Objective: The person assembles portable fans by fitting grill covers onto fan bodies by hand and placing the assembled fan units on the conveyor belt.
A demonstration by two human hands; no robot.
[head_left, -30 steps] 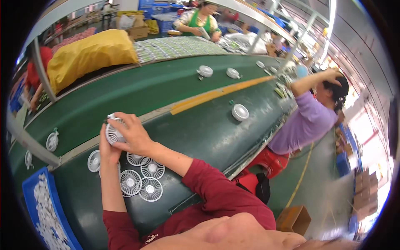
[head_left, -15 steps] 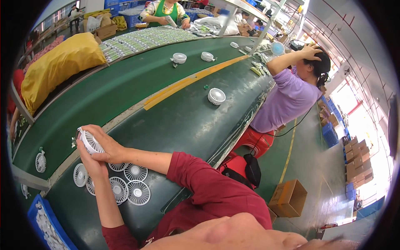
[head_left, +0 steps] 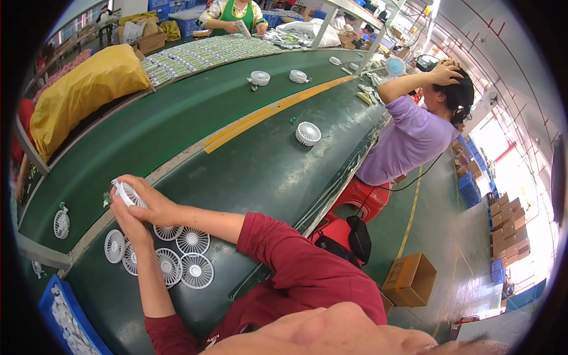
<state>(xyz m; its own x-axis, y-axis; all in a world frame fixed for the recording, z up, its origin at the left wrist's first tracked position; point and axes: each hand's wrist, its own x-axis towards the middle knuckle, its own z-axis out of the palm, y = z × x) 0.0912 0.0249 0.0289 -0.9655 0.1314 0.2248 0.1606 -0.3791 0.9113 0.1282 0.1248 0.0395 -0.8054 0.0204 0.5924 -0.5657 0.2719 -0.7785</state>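
Between both my hands sits a white round fan head (head_left: 127, 193), tilted, with its ribbed grille partly covered by my fingers. My left hand (head_left: 131, 225) supports it from below and the left. From the right, my right hand (head_left: 152, 206) wraps over it, thumb across the front. A small green part (head_left: 107, 200) shows at the fan head's left side. Below my hands, several flat white fan grilles (head_left: 196, 271) lie on the dark green worktable (head_left: 248, 171), some overlapping and partly behind my left forearm. Another fan head (head_left: 307, 134) rests farther along the table.
Beyond the worktable runs a green conveyor belt (head_left: 177, 127) carrying fan heads (head_left: 259, 78). A blue crate (head_left: 74, 325) of white parts stands at the lower left. To the right, a person in purple (head_left: 408, 139) sits on red stools. A yellow sack (head_left: 89, 92) lies across the belt.
The fan heads on the belt have shifted slightly toward the right. My hands have closed further around the held fan head, covering more of its grille.
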